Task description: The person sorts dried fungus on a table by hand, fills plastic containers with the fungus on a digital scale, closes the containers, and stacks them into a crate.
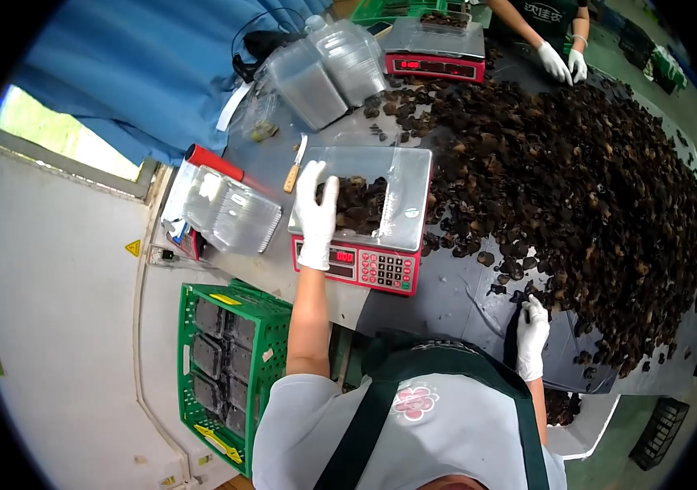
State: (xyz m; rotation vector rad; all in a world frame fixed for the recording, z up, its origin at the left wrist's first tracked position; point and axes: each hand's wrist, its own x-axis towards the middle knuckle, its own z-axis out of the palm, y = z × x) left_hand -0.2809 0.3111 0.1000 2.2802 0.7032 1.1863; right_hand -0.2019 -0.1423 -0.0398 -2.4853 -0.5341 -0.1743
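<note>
My left hand [316, 214], in a white glove, lies over the left side of a clear plastic container [388, 214] on the scale. Its fingers are stretched and its thumb is apart. Dark dried wood ear mushrooms [352, 204] fill part of the container. The red digital scale [397, 273] has a metal pan under the container. Beside the near edge of the mushroom pile [585, 188], my gloved right hand [533, 336] has its fingers drawn together on a small dark piece of wood ear mushroom [521, 296]. The fingertips partly hide that piece.
A wooden-handled knife [292, 175] lies left of the scale. Stacked clear containers [308, 86] and lids [234, 211] stand nearby. A green crate [259, 314] holds packed boxes below. Across the table, a person's gloved hands [565, 64] are near a second scale [434, 65].
</note>
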